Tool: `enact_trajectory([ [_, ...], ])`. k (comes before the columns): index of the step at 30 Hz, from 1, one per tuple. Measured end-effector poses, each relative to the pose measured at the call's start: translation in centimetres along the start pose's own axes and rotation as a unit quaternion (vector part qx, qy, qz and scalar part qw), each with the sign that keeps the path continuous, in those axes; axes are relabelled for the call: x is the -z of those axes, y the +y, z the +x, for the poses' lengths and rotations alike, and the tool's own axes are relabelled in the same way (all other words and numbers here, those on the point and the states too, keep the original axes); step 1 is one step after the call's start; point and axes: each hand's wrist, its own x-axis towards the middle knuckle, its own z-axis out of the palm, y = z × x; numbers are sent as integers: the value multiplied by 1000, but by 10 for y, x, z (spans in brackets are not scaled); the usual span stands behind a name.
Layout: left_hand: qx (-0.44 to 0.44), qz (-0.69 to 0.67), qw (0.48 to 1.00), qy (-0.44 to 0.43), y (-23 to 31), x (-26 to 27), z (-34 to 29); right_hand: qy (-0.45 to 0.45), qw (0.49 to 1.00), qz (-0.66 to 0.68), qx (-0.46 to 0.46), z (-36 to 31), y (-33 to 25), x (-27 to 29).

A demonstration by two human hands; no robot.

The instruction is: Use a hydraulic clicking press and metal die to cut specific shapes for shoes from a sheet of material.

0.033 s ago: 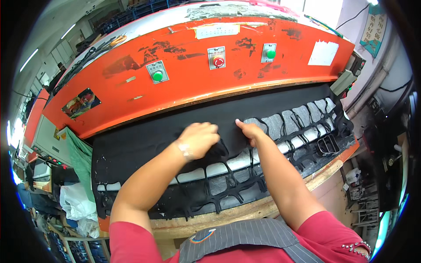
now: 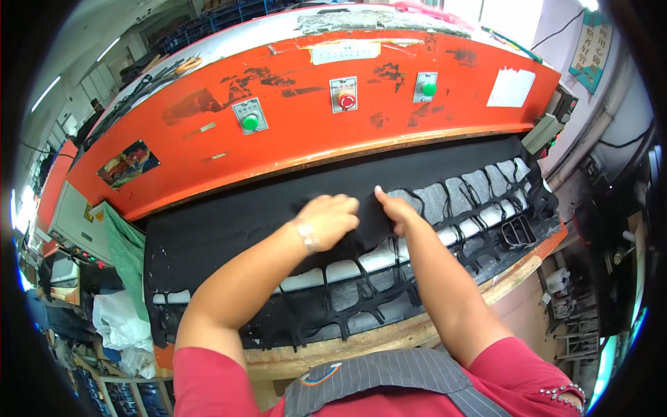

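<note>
A large black sheet (image 2: 229,208) lies across the bed of an orange press. Its right and front parts are cut through, leaving thin black strips (image 2: 476,198) over pale grey and white patches. My left hand (image 2: 331,221) is over the middle of the sheet, slightly blurred. Its fingers are curled and closed, and dark material lies under them; what they grip is hidden. Close to its right is my right hand (image 2: 397,212), at the border between whole sheet and cut strips. The thumb points away from me, and the other fingers curl down onto the black material.
A black rectangular cutting die (image 2: 519,231) sits at the right end of the bed. Behind stands the orange panel (image 2: 299,142) with two green buttons and a red one. A wooden edge (image 2: 389,332) runs along the front. Green cloth (image 2: 126,254) hangs at left.
My left hand has shifted a little to the right, nearer my right hand. The right hand, sheet and die stay almost where they were.
</note>
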Motion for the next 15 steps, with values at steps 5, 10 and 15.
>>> enact_trajectory([
  [5, -123, 99, 987, 13, 2, -36, 49, -76, 977, 191, 58, 3, 30, 12],
  [10, -68, 113, 986, -100, 2, -20, 52, -141, 979, 140, 42, -3, 32, 25],
  [15, 21, 51, 989, 138, 28, -15, -52, 237, 804, -380, 391, -22, 28, -10],
])
